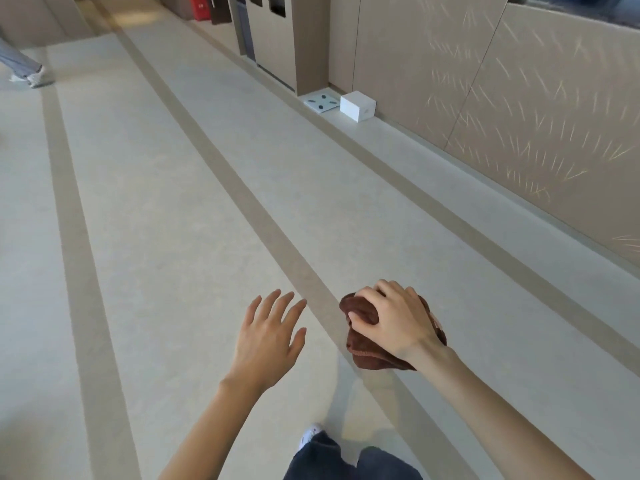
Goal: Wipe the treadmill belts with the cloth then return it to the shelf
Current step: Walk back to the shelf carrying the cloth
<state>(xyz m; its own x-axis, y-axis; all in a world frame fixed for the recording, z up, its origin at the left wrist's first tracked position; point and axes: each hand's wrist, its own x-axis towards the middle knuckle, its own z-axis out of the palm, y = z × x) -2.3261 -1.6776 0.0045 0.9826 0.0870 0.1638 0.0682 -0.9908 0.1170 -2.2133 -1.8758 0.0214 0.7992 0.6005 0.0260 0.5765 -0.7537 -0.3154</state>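
My right hand (391, 318) is closed around a bunched brown cloth (363, 351), held in the air above a pale floor at the lower right. Part of the cloth hangs below my wrist. To its left, my left hand (268, 337) is held out palm down, fingers spread, holding nothing. No treadmill and no shelf show in this view.
A pale floor with tan stripes (256, 209) runs ahead. Along the right wall stand a white box (357, 105), a flat white scale (320, 102) and beige bins (277, 39). Another person's leg and shoe (29, 71) are at the far left. My own leg and shoe (311, 436) are below.
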